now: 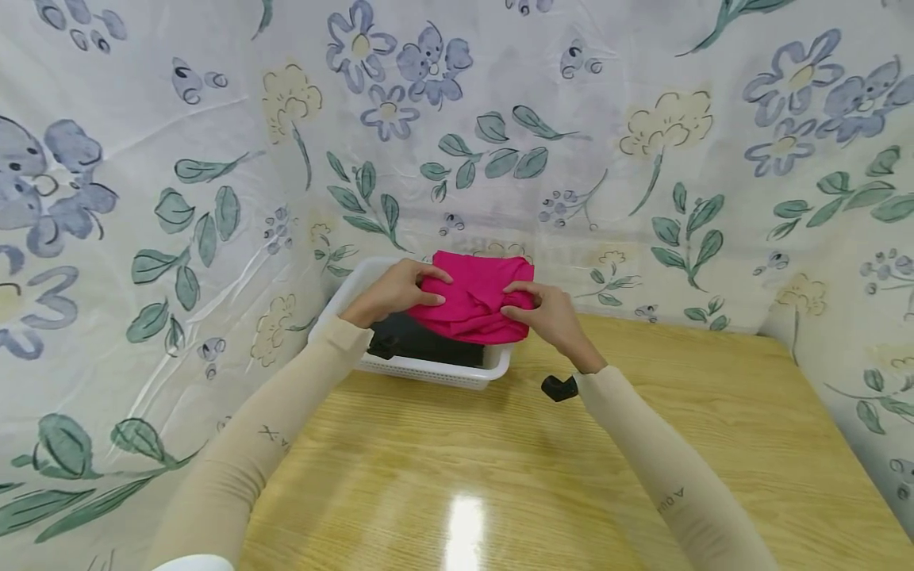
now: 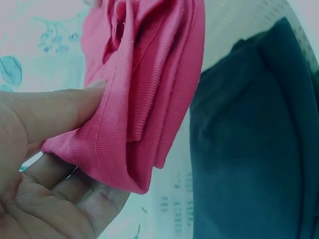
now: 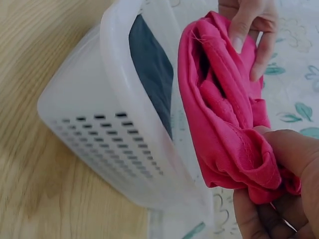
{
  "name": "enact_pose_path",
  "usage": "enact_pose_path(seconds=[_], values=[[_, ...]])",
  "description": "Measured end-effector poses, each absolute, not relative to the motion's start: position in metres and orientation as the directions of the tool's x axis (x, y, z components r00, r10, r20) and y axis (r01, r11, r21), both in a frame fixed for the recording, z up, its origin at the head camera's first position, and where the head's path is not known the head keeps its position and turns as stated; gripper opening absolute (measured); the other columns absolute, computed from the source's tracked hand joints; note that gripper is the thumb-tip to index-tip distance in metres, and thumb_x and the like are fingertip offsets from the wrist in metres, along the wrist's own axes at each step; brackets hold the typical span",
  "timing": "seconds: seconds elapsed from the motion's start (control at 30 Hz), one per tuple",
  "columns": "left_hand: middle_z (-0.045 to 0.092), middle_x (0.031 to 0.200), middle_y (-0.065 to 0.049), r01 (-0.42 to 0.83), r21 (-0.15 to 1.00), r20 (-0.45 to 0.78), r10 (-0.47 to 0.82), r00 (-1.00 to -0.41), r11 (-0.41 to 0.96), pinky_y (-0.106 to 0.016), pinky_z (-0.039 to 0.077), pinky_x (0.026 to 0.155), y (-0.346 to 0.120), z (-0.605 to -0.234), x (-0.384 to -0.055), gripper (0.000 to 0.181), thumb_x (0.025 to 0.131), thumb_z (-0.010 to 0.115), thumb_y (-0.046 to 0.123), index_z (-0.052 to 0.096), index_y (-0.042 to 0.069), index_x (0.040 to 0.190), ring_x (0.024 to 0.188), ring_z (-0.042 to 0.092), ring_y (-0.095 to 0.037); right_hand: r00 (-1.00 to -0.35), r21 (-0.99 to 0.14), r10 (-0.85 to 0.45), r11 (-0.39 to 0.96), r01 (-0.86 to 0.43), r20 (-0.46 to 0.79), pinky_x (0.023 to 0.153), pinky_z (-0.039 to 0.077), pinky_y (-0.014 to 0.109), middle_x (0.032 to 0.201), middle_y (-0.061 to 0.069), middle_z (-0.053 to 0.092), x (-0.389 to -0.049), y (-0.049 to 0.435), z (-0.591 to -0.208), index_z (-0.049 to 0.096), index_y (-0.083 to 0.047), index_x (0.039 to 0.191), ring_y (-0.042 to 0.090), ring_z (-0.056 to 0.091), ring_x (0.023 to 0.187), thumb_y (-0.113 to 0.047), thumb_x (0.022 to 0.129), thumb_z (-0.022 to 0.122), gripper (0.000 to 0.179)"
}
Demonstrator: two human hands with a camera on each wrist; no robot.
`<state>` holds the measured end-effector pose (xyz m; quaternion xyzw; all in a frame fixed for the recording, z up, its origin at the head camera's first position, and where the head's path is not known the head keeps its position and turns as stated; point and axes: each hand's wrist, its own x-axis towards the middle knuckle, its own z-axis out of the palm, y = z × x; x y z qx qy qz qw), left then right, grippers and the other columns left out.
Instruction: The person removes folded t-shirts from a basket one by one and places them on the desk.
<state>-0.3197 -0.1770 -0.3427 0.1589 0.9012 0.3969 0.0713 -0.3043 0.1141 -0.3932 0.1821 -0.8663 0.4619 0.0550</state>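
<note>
A folded bright pink cloth garment [image 1: 474, 297] is held up over a white plastic basket [image 1: 428, 371]. My left hand [image 1: 389, 293] pinches its left end, thumb on the near face and fingers behind, as the left wrist view shows. On the opposite end, my right hand [image 1: 553, 317] grips the folded layers between thumb and fingers [image 3: 249, 211]. Several stacked folds with stitched hems show in the cloth [image 2: 124, 99]. Inside the basket lies a dark folded cloth [image 2: 244, 134], partly hidden by the pink one in the head view.
The basket stands on a wooden table [image 1: 400, 468], close to the floral curtain [image 1: 457, 159] behind and at the left. Its side wall [image 3: 109, 134] has rows of slots. Bare wood extends to the right of the basket. A white rounded object [image 1: 196, 563] shows at the bottom left edge.
</note>
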Motion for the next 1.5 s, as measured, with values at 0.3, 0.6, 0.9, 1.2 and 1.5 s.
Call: enact_pose_path(seconds=[0.3,0.6,0.9,1.2,1.5], values=[[0.063,0.095,-0.012,0.243,0.753,0.001,0.368,-0.93,0.611,-0.032,0.044,0.074,-0.153,-0.342,-0.315,0.039,0.091,0.08,0.014,0.072,0.012,0.13,0.099,0.049,-0.023,-0.932,-0.767,-0.244,0.531,-0.36,0.268,0.053,0.03,0.027,0.057,-0.007,0.035,-0.3,0.141,-0.394,0.075,-0.023,0.118,0.012,0.033,0.054,-0.029,0.09,0.082,0.029],[0.064,0.092,-0.01,0.285,0.758,0.027,0.408,-0.913,0.587,-0.03,0.044,0.069,-0.125,-0.345,-0.319,0.04,0.091,0.08,0.016,0.072,0.014,0.13,0.092,0.052,-0.023,-0.934,-0.755,-0.232,0.549,-0.357,0.273,0.051,0.027,0.027,0.056,-0.006,0.032,-0.291,0.172,-0.39,0.075,-0.02,0.121,0.013,0.03,0.052,-0.028,0.092,0.081,0.031],[0.067,0.101,-0.008,0.301,0.768,0.03,0.439,-0.898,0.566,-0.028,0.049,0.07,-0.097,-0.35,-0.32,0.039,0.091,0.081,0.016,0.073,0.015,0.13,0.095,0.056,-0.023,-0.941,-0.747,-0.209,0.572,-0.338,0.267,0.051,0.029,0.027,0.058,-0.005,0.035,-0.283,0.2,-0.392,0.074,-0.019,0.123,0.014,0.034,0.053,-0.028,0.093,0.08,0.032],[0.068,0.096,-0.007,0.346,0.758,0.039,0.491,-0.87,0.553,-0.027,0.045,0.064,-0.07,-0.357,-0.318,0.038,0.091,0.081,0.014,0.073,0.014,0.129,0.076,0.053,-0.018,-0.942,-0.708,-0.189,0.622,-0.334,0.278,0.05,0.029,0.028,0.057,-0.005,0.037,-0.276,0.228,-0.401,0.074,-0.022,0.121,0.013,0.034,0.051,-0.031,0.092,0.08,0.03],[0.065,0.115,-0.005,0.411,0.736,0.067,0.546,-0.835,0.538,-0.026,0.041,0.064,-0.043,-0.366,-0.321,0.037,0.091,0.08,0.013,0.074,0.013,0.127,0.088,0.047,-0.018,-0.96,-0.716,-0.162,0.641,-0.279,0.229,0.052,0.03,0.028,0.066,-0.002,0.038,-0.269,0.254,-0.41,0.073,-0.019,0.126,0.014,0.034,0.056,-0.031,0.094,0.078,0.034]])
